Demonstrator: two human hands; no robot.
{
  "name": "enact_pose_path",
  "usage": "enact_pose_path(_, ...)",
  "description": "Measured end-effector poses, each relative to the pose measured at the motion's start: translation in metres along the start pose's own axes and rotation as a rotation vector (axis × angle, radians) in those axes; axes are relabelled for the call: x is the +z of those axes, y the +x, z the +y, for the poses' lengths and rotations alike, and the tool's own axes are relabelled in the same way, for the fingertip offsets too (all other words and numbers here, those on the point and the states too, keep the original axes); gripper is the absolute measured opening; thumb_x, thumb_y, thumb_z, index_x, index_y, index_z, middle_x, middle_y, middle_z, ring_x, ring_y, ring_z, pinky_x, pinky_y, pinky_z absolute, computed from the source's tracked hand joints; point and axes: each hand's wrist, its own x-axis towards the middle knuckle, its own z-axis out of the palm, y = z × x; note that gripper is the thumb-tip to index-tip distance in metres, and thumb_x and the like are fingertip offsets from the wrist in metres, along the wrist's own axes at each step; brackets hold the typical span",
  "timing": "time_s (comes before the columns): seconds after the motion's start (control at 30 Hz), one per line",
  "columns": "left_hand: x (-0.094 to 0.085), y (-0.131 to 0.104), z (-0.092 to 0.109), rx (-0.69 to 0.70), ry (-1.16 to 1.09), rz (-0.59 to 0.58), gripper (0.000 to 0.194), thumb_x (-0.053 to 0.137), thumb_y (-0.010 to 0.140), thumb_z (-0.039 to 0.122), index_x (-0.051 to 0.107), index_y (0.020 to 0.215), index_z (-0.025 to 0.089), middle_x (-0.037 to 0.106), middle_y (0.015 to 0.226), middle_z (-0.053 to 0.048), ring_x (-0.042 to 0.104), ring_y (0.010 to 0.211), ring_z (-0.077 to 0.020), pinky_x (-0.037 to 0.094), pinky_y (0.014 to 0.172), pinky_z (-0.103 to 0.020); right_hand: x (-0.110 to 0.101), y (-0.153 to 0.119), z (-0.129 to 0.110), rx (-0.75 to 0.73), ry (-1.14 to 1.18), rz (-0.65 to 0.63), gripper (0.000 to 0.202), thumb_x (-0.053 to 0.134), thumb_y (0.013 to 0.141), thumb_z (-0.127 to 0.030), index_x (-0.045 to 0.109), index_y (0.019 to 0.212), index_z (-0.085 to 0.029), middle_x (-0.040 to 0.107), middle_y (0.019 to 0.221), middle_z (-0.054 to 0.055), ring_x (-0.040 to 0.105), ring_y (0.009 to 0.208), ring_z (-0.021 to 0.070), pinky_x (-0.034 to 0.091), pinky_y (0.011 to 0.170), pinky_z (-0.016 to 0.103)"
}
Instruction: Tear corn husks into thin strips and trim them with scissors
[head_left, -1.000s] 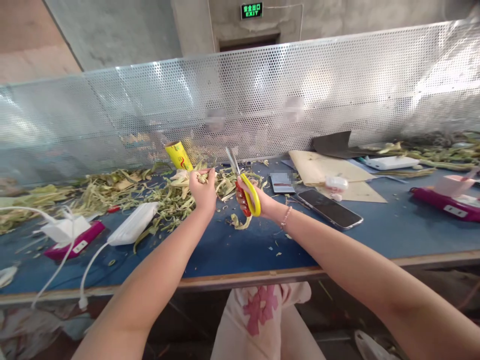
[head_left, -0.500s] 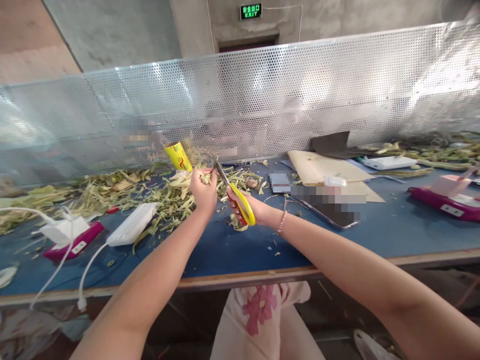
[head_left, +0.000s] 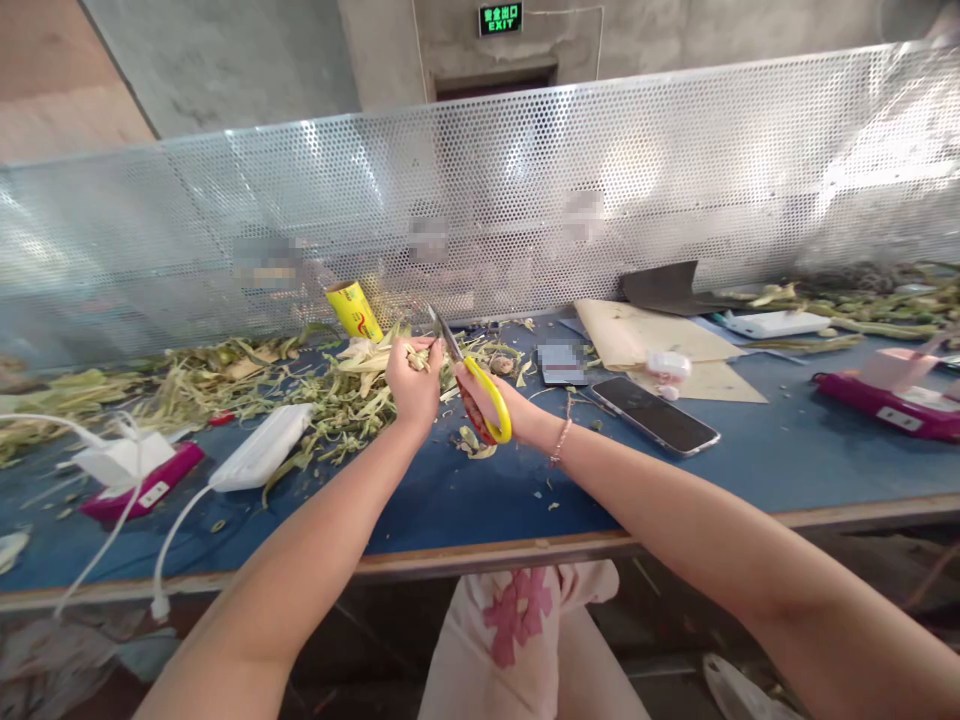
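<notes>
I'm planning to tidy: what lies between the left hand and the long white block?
In the head view, a loose heap of plant scraps lies between the left hand and the long white block.

On the counter: plant trimmings left of centre, tube behind them, power strip at far left. Scissors in right hand; smartphone to their right, paper sheets behind it. Perforated panel behind.

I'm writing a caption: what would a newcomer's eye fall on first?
Probably the yellow-handled scissors in the right hand, blades beside the left hand, which holds pale plant pieces. Next, the yellow printed tube tilted near the perforated screen, and the green EXIT sign high on the wall beyond.
</notes>
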Motion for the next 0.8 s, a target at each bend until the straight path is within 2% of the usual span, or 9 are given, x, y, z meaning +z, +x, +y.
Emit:
enact_pose_path(0.1, -0.001, 0.002, 0.001, 0.006, 0.001, -0.002, 0.018, 0.062, 0.069, 0.024, 0.044, 0.068, 0.021, 0.060, 0.074, 0.001, 0.059, 0.075, -0.0120, 0.045, 0.076, -0.028, -0.006, 0.005, -0.003, -0.054, -0.026, 0.090, 0.049, 0.051, 0.069, -0.068, 0.035, 0.061, -0.022, 0.032, 0.041, -0.008, 0.028, 0.031, 0.0047, 0.024, 0.028, 0.019)
enact_pose_path(0.2, -0.004, 0.006, -0.002, 0.019, 0.013, 0.043, 0.020, 0.062, 0.069, 0.024, 0.043, 0.068, 0.021, 0.060, 0.074, 0.001, 0.058, 0.074, -0.0119, 0.045, 0.076, -0.028, -0.013, 0.008, -0.007, -0.044, 0.068, 0.103, 0.047, 0.054, 0.069, -0.064, 0.034, 0.064, -0.022, 0.029, 0.045, -0.009, 0.026, 0.033, 0.0034, 0.023, 0.029, 0.017)
enact_pose_path(0.33, -0.006, 0.013, -0.008, 0.032, 0.031, 0.098, 0.020, 0.063, 0.069, 0.023, 0.043, 0.069, 0.020, 0.059, 0.074, 0.002, 0.057, 0.075, -0.0122, 0.044, 0.077, -0.028, -0.016, 0.006, -0.008, 0.081, 0.165, -0.028, 0.048, 0.055, 0.067, -0.066, 0.033, 0.068, -0.023, 0.033, 0.048, -0.009, 0.029, 0.034, 0.0041, 0.025, 0.031, 0.018)
enact_pose_path(0.5, -0.008, 0.017, -0.012, 0.029, 0.061, 0.118, 0.019, 0.063, 0.069, 0.024, 0.045, 0.070, 0.020, 0.058, 0.075, 0.001, 0.056, 0.076, -0.0124, 0.043, 0.077, -0.028, -0.005, -0.006, -0.006, 0.107, 0.125, -0.156, 0.048, 0.056, 0.066, -0.065, 0.034, 0.071, -0.023, 0.034, 0.051, -0.009, 0.029, 0.036, 0.0040, 0.025, 0.032, 0.018)
enact_pose_path(0.63, -0.008, 0.014, -0.010, 0.054, 0.063, 0.096, 0.018, 0.063, 0.069, 0.024, 0.046, 0.070, 0.020, 0.058, 0.074, 0.001, 0.057, 0.076, -0.0126, 0.043, 0.076, -0.027, 0.004, -0.013, -0.007, 0.143, 0.035, -0.161, 0.050, 0.052, 0.067, -0.069, 0.031, 0.071, -0.024, 0.032, 0.051, -0.009, 0.028, 0.035, 0.0045, 0.026, 0.031, 0.019)
enact_pose_path(0.8, -0.004, 0.007, -0.006, 0.061, 0.089, 0.017, 0.015, 0.061, 0.070, 0.023, 0.046, 0.070, 0.020, 0.060, 0.074, 0.001, 0.057, 0.074, -0.0118, 0.044, 0.075, -0.026, 0.005, -0.010, -0.005, 0.089, -0.008, -0.142, 0.049, 0.045, 0.071, -0.070, 0.030, 0.070, -0.023, 0.029, 0.051, -0.009, 0.028, 0.036, 0.0044, 0.027, 0.030, 0.018)
